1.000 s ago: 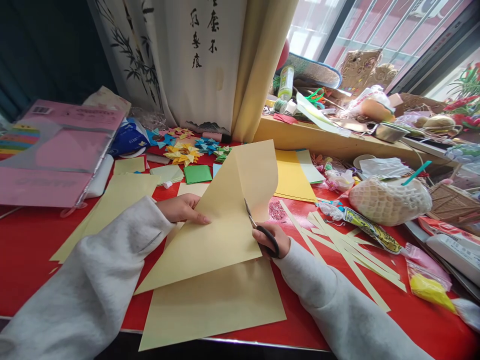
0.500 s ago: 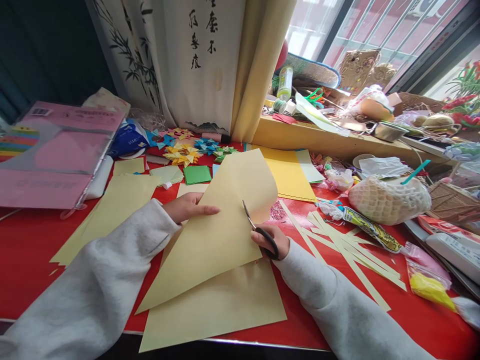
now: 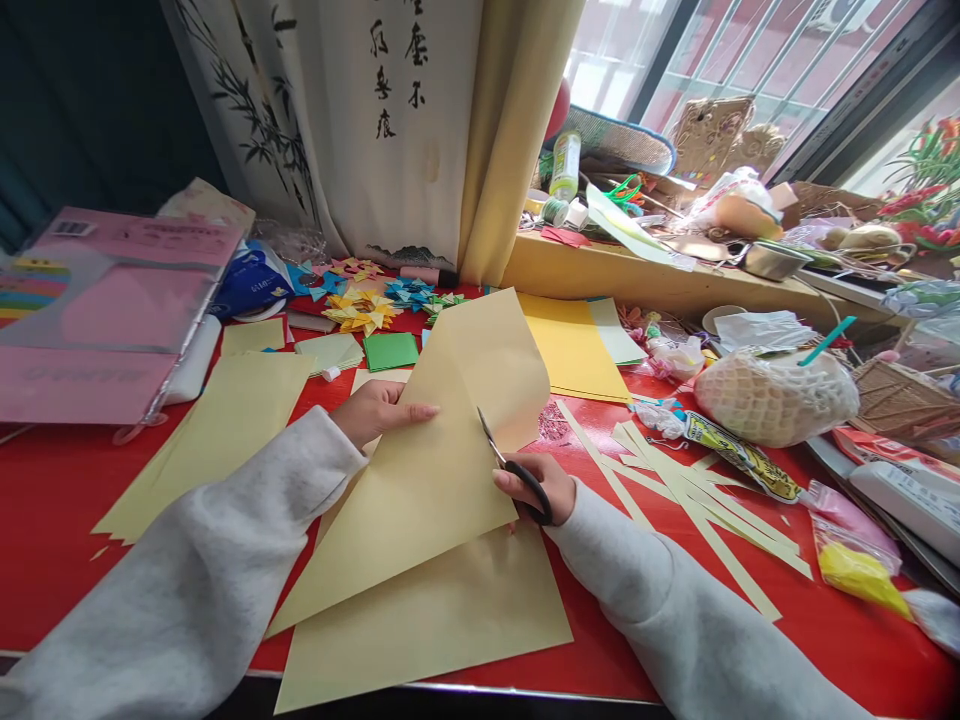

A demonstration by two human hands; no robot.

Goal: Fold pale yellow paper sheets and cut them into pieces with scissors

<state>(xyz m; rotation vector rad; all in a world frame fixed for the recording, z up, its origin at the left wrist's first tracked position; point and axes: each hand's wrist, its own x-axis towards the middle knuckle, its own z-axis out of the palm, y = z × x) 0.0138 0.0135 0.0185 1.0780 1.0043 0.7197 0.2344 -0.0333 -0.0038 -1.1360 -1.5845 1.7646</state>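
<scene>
My left hand [image 3: 379,410] pinches the left side of a large pale yellow paper sheet [image 3: 427,480] and holds it tilted above the red table [image 3: 52,500]. My right hand [image 3: 536,482] grips black-handled scissors [image 3: 510,465], whose blades bite into the sheet's right edge. The strip of paper right of the blades curls upward. A second pale yellow sheet [image 3: 435,620] lies flat beneath, at the table's near edge. Several cut paper strips [image 3: 690,490] lie to the right of my right hand.
More yellow sheets [image 3: 225,410] lie at left, a brighter yellow sheet [image 3: 577,350] beyond. Folded paper stars [image 3: 364,310] and a green square [image 3: 394,350] sit by the curtain. A pink folder [image 3: 105,310] stands at far left. A netted bundle [image 3: 776,400] and clutter fill the right.
The scissors have advanced slightly along the sheet's right edge. My left hand has shifted a little to the right on the paper, and the raised sheet has sunk somewhat.
</scene>
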